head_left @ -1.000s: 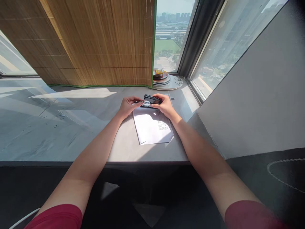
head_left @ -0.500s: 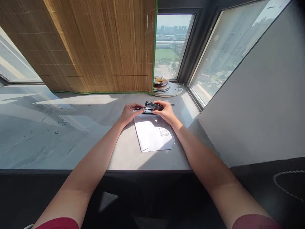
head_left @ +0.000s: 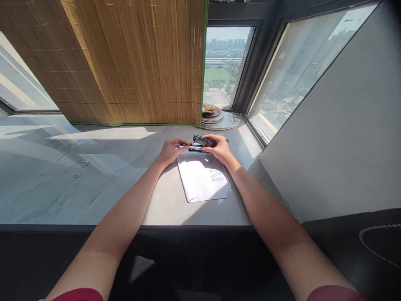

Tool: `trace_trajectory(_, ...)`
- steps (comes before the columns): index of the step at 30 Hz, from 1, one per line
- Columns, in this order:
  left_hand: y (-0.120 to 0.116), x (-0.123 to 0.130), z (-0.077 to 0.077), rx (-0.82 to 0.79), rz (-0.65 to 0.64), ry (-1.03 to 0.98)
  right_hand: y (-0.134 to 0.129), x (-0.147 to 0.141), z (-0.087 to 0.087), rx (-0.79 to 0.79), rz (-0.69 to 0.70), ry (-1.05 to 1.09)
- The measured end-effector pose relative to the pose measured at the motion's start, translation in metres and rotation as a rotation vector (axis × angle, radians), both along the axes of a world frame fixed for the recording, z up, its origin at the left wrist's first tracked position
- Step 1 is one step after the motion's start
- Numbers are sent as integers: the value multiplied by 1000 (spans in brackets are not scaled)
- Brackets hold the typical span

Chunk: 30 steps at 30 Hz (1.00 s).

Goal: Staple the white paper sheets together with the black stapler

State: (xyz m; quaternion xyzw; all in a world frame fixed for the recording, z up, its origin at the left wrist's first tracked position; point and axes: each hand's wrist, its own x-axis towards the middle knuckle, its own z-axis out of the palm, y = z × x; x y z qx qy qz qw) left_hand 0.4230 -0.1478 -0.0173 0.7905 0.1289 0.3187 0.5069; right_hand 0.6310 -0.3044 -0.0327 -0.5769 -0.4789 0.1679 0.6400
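Observation:
A black stapler (head_left: 204,141) is held above the sheets, its top arm raised from its base and a shiny metal channel showing between them. My right hand (head_left: 219,147) is closed around its right end, thumb along the near side. At the other end, my left hand (head_left: 173,149) pinches with thumb and fingertips, touching the stapler's left tip. Something small, dark and shiny shows between those fingers; I cannot make out what it is. White sheets of paper (head_left: 203,179) with printed marks on the right lie flat under the hands.
Several tiny dark bits (head_left: 82,164), like loose staples, lie on the stone ledge (head_left: 119,175) to the left. Stacked plates (head_left: 214,117) stand in the window corner. A bamboo blind (head_left: 134,62) hangs behind, and a white wall (head_left: 338,125) rises at the right.
The view has tilted up a little, so everything sits slightly lower. Both hands keep nearly the same hold on the stapler, with only slight finger movement.

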Motion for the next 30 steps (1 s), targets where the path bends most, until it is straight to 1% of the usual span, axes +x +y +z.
trace_trajectory(6, -1, 2, -1, 167, 185, 13, 1, 5, -2, 0, 3, 10)
trace_trajectory(8, -2, 2, -1, 192, 215, 16, 2, 6, -3, -6, 8, 14)
trace_trajectory(11, -4, 2, -1, 185, 220, 0, 4, 6, -4, -16, 17, 8)
trace_trajectory(16, -8, 4, 1, 105, 224, -32, 4, 5, -5, -18, 18, -6)
trace_trajectory(20, -8, 6, 0, 64, 229, -15, 4, 5, -5, -28, 22, 5)
trace_trajectory(27, -4, 5, -4, 7, 203, -11, 3, 3, -2, -32, 31, 16)
trace_trajectory(30, -5, 6, -5, -14, 160, -8, 2, 2, -1, -48, 51, 2)
